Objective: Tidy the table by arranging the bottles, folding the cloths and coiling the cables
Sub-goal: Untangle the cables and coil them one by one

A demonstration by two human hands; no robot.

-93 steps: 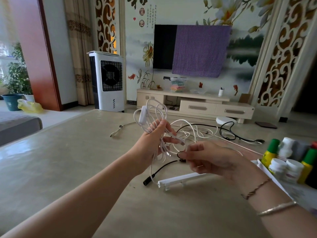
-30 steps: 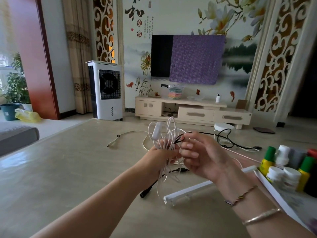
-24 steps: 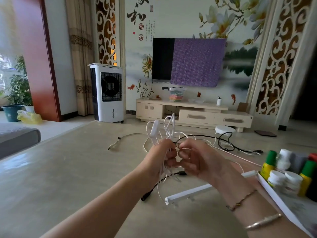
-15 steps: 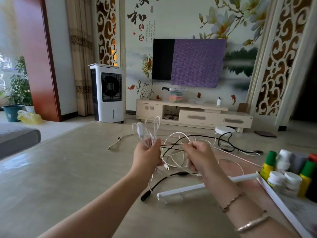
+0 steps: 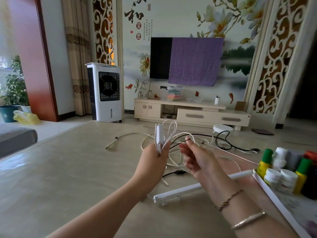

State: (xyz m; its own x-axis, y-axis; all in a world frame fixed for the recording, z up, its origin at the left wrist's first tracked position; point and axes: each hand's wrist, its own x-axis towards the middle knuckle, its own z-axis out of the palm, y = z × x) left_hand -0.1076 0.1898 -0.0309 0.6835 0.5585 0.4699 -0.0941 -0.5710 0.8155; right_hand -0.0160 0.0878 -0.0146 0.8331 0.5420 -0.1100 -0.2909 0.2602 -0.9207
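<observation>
white cable half coiled, bundle gripped in the left hand above the table

left fingers are curled round the gathered loops, with the inline switch standing up from the fist; the right hand pinches a thin strand near its fingertips, though whether white or black i cannot tell. to coil well, i judge each new loop should match the held ones and the slack be fed without twisting, keeping the black cable out of the bundle. the white cord looks thin, smooth and springy, its loops splaying; the black lead lies limp on the glossy tabletop. plastic bottles with green and white caps stand grouped at the right, beside a rigid white bar
</observation>
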